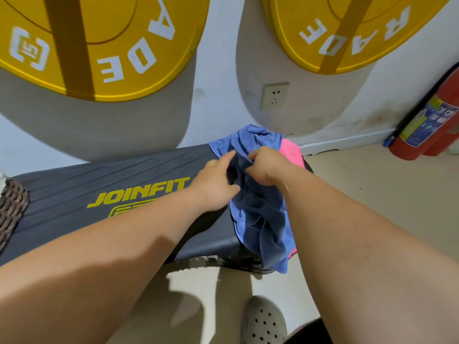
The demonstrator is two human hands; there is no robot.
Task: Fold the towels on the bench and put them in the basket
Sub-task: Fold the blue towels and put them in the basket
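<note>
Yellow weight plates, two: one (82, 45) upper left, one (360, 31) upper right, both flat against the white wall, white lettering on each.

Dark padded table (104, 192), yellow "JOINFIT" print on top, standing along the wall.

Blue towel (260, 219), crumpled, heaped at the right end of the table, its lower edge hanging over the near side.

Red fire extinguisher (432, 120), far right, leaning at the wall on the floor.

Left hand (216, 184), lying on the blue towel's left edge, fingers partly curled; grip loose, whether it pinches cloth cannot be told.

Right hand (265, 165), grip closed on a bunch of the blue towel near its top.

Pink towel (290, 152), under the blue one, showing at the far right edge of the table.

Woven basket (11, 209), brown, at the left end of the table, mostly cut off by the frame.

Grey clog (264, 321), on the floor below.

Wall socket (274, 95), white, between the plates.
</note>
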